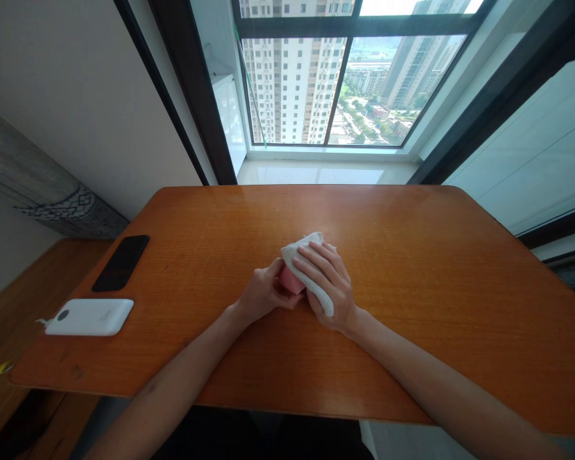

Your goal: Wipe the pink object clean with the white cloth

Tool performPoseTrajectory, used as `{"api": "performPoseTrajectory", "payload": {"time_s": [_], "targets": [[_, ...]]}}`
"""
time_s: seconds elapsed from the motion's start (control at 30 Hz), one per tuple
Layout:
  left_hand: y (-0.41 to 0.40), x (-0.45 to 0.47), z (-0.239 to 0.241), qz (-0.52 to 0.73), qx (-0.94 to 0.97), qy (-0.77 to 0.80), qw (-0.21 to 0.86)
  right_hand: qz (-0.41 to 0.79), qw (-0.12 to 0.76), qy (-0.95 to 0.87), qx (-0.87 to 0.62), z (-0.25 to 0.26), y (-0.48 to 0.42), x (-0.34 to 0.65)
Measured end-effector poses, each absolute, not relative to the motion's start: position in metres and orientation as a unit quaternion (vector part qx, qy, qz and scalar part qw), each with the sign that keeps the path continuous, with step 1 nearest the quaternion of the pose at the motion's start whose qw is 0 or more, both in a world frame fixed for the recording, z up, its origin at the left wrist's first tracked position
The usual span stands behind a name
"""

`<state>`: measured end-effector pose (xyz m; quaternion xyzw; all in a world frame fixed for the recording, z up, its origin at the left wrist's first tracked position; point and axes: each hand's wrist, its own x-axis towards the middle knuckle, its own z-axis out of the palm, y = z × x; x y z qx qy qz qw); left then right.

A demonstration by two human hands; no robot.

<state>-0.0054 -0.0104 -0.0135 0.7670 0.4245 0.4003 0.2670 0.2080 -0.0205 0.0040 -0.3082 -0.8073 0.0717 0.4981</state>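
Note:
In the middle of the wooden table (412,268) both my hands meet around a small pink object (290,281). My left hand (263,295) curls round the pink object from the left. My right hand (328,281) lies over a white cloth (299,252), fingers wrapped round it and pressing it against the pink object. Most of the pink object is hidden by the cloth and my fingers, so I cannot make out what it is.
A black phone (121,262) lies face up near the table's left edge. A white power bank (91,317) with a cable sits just in front of it. A large window stands beyond the far edge, a lower wooden surface (9,306) to the left.

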Motion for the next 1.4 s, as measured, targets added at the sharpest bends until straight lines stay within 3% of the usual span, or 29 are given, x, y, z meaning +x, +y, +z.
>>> {"api": "performPoseTrajectory", "payload": {"time_s": [0.17,0.4,0.57,0.77,0.97,1.13,1.3,1.4], "targets": [[-0.0095,-0.0044,-0.0116,0.402,0.764,0.422,0.276,0.168,0.553,-0.716,-0.392,0.0015,-0.0155,0.2075],[-0.0115,-0.0043,-0.0095,0.397,0.767,0.426,0.269,0.016,0.480,-0.828,-0.289,0.0035,-0.0230,0.2071],[-0.0102,-0.0036,-0.0080,0.399,0.767,0.426,0.268,0.124,0.545,-0.735,-0.383,0.0054,-0.0203,0.2045],[-0.0103,-0.0047,-0.0118,0.394,0.769,0.428,0.266,-0.001,0.473,-0.826,-0.307,0.0031,-0.0239,0.2039],[-0.0096,-0.0029,-0.0075,0.401,0.765,0.428,0.265,0.114,0.542,-0.732,-0.398,0.0033,-0.0205,0.2050],[-0.0098,-0.0038,-0.0110,0.395,0.766,0.434,0.261,0.029,0.479,-0.819,-0.315,0.0033,-0.0230,0.2055],[-0.0091,-0.0033,-0.0095,0.401,0.768,0.434,0.250,0.135,0.543,-0.727,-0.398,0.0021,-0.0188,0.2060],[-0.0092,-0.0047,-0.0110,0.393,0.766,0.436,0.261,0.089,0.521,-0.764,-0.369,0.0020,-0.0209,0.2053]]}}
